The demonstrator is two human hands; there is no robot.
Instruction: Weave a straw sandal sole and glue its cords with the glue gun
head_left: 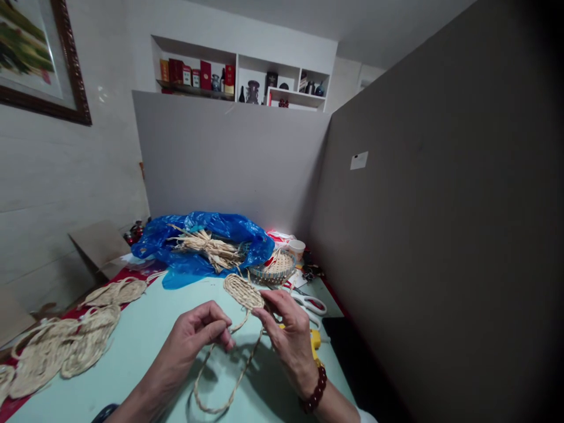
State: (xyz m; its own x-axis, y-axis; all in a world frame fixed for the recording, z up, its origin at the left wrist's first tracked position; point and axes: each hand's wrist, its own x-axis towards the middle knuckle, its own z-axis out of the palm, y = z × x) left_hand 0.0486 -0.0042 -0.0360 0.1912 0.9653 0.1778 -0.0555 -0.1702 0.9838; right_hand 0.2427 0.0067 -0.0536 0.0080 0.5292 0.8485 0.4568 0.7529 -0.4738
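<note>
My right hand (288, 329), with a dark red bead bracelet (316, 392) at its wrist, grips the near end of a small oval coil of braided straw (242, 292) between thumb and fingers. From the coil runs a straw braid (211, 409), which hangs in a loop over the table. My left hand (200, 332) is closed in a pinch on this braid, a little left of the coil. Finished-looking woven straw soles (90, 341) with loops lie at the left. Behind my right hand, a yellow tool (315, 343), perhaps a glue gun, is partly hidden.
A blue plastic bag (154, 244) holds a bundle of dry straw (211, 247) at the back. Right of it are a round woven basket (273, 270), a pale cup (296, 249) and white-handled scissors (312, 304). A grey partition (418, 235) rises along the right side of the pale green table (136, 329).
</note>
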